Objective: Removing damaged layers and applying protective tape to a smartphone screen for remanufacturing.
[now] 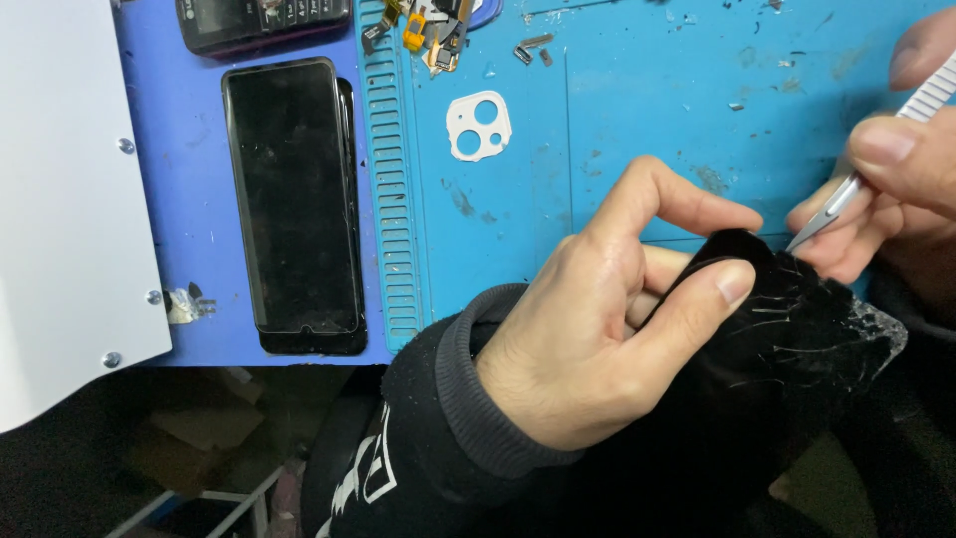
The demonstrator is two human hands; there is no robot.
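Observation:
My left hand (607,319) grips a black phone with badly cracked glass (797,329), thumb pressed on its upper corner, held over the near edge of the blue work mat (617,110). My right hand (886,189) pinches a thin silver metal tool (832,214) whose tip touches the phone's top edge beside my left fingers. The lower part of the phone is lost against my dark sleeve.
A black smartphone (294,199) lies face up on a blue-violet pad at the left, with another dark device (259,22) above it. A white camera-lens frame (480,126) and small loose parts (430,25) rest on the mat. A white panel (60,199) fills the far left.

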